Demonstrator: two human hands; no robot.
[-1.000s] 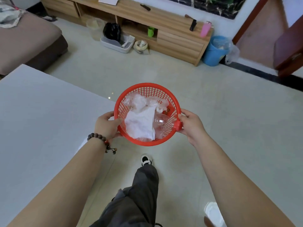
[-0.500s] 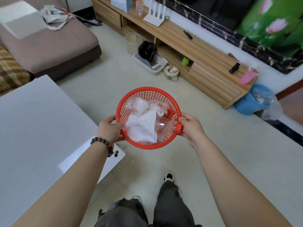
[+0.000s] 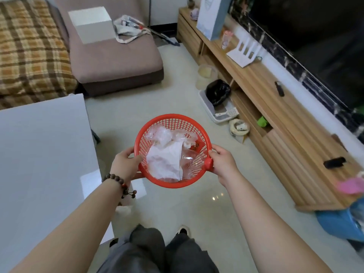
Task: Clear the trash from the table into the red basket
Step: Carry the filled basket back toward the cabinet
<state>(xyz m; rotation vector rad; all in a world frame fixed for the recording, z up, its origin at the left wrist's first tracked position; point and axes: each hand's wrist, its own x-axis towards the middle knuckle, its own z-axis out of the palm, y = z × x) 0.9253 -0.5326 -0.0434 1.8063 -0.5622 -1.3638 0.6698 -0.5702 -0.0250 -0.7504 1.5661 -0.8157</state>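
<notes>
Between both hands, the red basket (image 3: 173, 148) of trash has swung away from the tabletop (image 3: 39, 154) — left hand (image 3: 126, 164) and right hand (image 3: 222, 164) each clenched on its rim; clearing looks finished.

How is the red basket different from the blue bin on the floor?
The red basket has holey mesh walls; the blue bin looks solid. The red basket is held up by the left hand and right hand; the blue bin sits on the floor beside the wooden cabinet. Both hold clear plastic.
</notes>
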